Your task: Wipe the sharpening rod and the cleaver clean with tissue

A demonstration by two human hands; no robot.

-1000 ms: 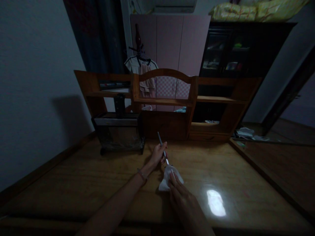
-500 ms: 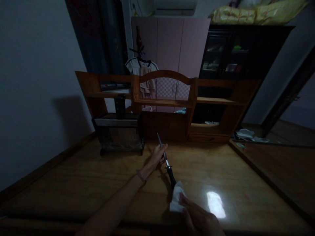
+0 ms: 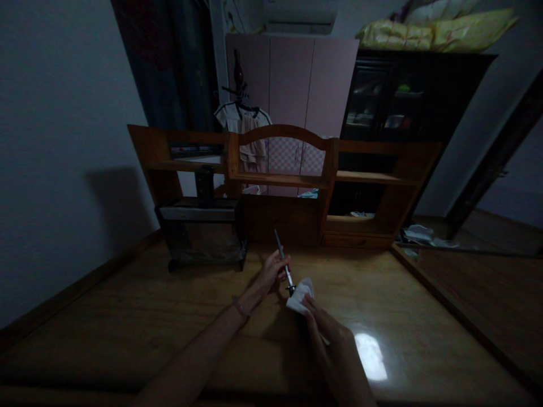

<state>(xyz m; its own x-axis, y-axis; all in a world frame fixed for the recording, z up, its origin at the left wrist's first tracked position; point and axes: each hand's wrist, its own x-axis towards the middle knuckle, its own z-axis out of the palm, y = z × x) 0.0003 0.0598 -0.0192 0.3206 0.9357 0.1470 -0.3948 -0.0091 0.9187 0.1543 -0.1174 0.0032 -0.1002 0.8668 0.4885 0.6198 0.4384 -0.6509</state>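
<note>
Both hands: close together in front of me, over the wooden desk (image 3: 127,316).
Left hand (image 3: 271,274): I pinch the metal rod (image 3: 280,251) partway along its shaft, and its tip points up and away past my fingers.
Right hand (image 3: 333,347): I grip a white tissue (image 3: 300,295) wrapped around the lower end of the metal rod, just beside my left hand.
Beyond my hands: a dark glass box (image 3: 203,237) to the left, and a wooden shelf unit (image 3: 280,181) behind it.
Right of my right hand: a bright patch of light (image 3: 371,356) on the desk.
</note>
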